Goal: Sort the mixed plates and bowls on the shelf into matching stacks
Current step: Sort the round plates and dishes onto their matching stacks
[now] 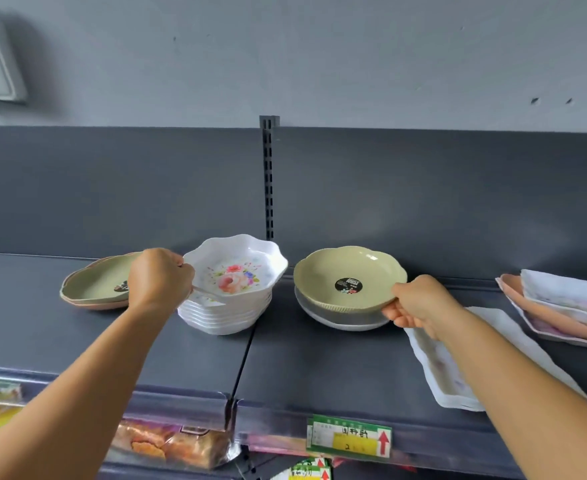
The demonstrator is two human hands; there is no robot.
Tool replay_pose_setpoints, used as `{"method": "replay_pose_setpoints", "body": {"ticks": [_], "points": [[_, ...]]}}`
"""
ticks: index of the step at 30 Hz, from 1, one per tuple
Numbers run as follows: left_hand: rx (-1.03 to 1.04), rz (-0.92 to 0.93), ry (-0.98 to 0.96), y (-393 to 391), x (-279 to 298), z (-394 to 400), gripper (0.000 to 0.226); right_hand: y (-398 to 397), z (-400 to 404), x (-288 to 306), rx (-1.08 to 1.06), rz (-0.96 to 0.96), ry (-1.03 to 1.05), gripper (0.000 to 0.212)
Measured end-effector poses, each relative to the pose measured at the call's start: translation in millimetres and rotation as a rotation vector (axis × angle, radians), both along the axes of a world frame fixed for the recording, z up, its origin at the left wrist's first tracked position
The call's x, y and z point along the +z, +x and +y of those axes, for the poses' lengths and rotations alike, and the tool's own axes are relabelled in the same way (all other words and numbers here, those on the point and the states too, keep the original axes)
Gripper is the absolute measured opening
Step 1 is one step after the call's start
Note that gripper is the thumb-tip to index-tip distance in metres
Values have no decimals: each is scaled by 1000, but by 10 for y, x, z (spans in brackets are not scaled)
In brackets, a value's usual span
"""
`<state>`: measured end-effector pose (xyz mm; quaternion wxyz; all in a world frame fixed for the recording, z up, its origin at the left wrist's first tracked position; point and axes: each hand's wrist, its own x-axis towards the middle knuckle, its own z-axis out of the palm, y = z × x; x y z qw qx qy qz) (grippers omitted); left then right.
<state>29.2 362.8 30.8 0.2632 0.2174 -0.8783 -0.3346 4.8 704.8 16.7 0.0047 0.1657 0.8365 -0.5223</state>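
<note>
Left hand (160,277) grips floral bowl (235,268) atop stack; right hand (420,303) pinches green plate (349,277); trays (562,306) beside.

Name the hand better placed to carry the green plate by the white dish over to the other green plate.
Right. The right hand already grips that green plate by its rim, while the left hand holds the floral bowl.
</note>
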Motion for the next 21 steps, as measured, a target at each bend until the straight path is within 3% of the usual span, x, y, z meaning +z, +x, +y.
{"method": "replay_pose_setpoints", "body": {"ticks": [12,17,19,21], "points": [[71,-169,-45,-118,-164,-131,12,-60,-236,-176,-5,-58,174,22],[64,-139,-60,-144,-230,-209,19,99,-369,-208,47,-149,315,36],[19,-145,-92,-152,-270,-246,23,121,-446,-253,29,-173,272,39],[-27,-179,-5,-159,-308,-262,28,104,-529,-322,-20,-175,67,38]]}}
